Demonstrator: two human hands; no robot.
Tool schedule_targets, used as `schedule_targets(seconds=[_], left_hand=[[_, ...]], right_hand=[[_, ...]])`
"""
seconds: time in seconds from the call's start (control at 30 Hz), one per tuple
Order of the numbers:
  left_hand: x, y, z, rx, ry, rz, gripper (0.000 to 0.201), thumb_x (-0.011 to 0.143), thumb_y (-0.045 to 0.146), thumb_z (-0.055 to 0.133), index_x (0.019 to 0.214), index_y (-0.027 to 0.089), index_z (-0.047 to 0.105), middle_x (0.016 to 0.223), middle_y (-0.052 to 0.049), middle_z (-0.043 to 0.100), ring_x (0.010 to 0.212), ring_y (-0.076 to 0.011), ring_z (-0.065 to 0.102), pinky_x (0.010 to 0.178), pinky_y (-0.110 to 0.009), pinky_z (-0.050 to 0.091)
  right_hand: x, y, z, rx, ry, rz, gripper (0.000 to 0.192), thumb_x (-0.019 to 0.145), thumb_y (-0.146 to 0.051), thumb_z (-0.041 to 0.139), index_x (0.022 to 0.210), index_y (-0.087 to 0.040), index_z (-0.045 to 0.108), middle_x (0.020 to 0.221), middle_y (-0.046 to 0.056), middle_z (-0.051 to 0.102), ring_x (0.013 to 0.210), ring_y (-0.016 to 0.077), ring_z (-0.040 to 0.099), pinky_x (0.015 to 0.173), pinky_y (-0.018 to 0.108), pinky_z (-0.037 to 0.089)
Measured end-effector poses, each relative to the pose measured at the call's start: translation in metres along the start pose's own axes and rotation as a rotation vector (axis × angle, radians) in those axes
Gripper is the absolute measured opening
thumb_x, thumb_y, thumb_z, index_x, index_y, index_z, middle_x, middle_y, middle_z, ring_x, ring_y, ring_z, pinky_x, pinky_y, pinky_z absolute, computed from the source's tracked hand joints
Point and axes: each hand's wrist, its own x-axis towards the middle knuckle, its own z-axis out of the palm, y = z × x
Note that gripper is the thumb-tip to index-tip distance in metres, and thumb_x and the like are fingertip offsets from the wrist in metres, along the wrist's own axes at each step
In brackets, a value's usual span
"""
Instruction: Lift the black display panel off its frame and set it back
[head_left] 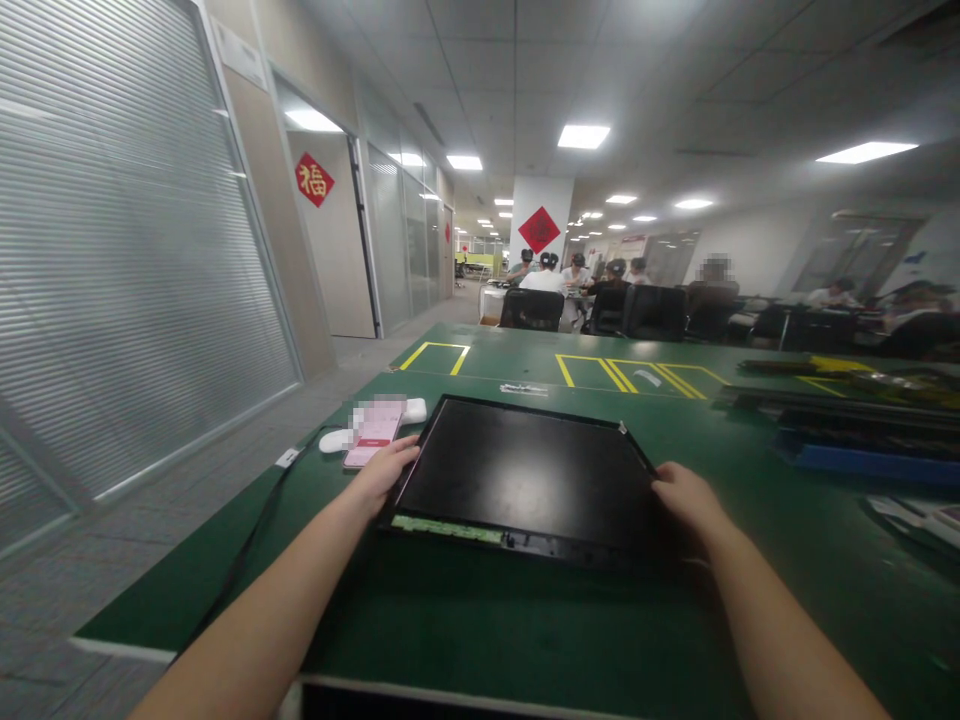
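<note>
A flat black display panel lies low over the green table in front of me, its dark screen facing up. A green strip, like a circuit board, runs along the left part of its near edge. My left hand grips the panel's left edge, and my right hand grips its right edge. Both hands' fingertips are partly hidden beneath or behind the edges. Just beyond my left hand sits a phone with a pinkish lit screen, resting by a white object.
Yellow tape outlines mark the far part of the green table. Stacked dark panels and a blue tray stand at the right. A black cable crosses the left edge. Several people sit at tables farther back, among black chairs.
</note>
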Motion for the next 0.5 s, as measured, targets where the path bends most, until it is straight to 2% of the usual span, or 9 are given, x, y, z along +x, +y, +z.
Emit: schedule_targets(seconds=[0.1, 0.23, 0.33, 0.5], left_hand=[[0.0043, -0.0033, -0.0008, -0.025, -0.008, -0.026, 0.06, 0.078, 0.017, 0.071, 0.135, 0.016, 0.051, 0.067, -0.005, 0.073, 0.047, -0.0182, 0.066, 0.044, -0.026, 0.054], [0.0041, -0.0055, -0.0023, -0.003, -0.042, 0.014, 0.087, 0.074, 0.024, 0.078, 0.148, 0.021, 0.031, 0.069, -0.004, 0.073, 0.049, -0.0209, 0.067, 0.047, -0.03, 0.056], [0.0023, -0.006, -0.004, 0.007, -0.141, -0.005, 0.091, 0.069, 0.017, 0.081, 0.148, 0.021, 0.035, 0.076, -0.006, 0.075, 0.058, -0.0234, 0.071, 0.054, -0.033, 0.058], [0.0028, -0.0071, -0.0058, -0.011, -0.207, -0.031, 0.085, 0.068, 0.01, 0.079, 0.144, 0.018, 0.042, 0.078, -0.007, 0.076, 0.06, -0.0225, 0.072, 0.056, -0.031, 0.059]], right_hand=[[0.0004, -0.0014, -0.0012, -0.017, -0.011, 0.007, 0.029, 0.077, -0.028, 0.054, 0.101, -0.019, 0.066, 0.101, 0.01, 0.07, 0.093, 0.0236, 0.065, 0.07, 0.029, 0.046], [0.0018, -0.001, -0.0007, -0.03, 0.003, -0.012, 0.027, 0.077, -0.027, 0.054, 0.1, -0.019, 0.066, 0.099, 0.01, 0.071, 0.092, 0.0234, 0.066, 0.069, 0.028, 0.045], [0.0015, -0.0009, -0.0006, -0.041, 0.012, -0.017, 0.027, 0.076, -0.026, 0.056, 0.1, -0.018, 0.066, 0.098, 0.01, 0.071, 0.09, 0.023, 0.066, 0.067, 0.027, 0.045], [0.0002, -0.0012, -0.0019, -0.029, 0.02, -0.017, 0.028, 0.074, -0.026, 0.057, 0.099, -0.019, 0.068, 0.093, 0.01, 0.071, 0.086, 0.0222, 0.067, 0.067, 0.027, 0.045]])
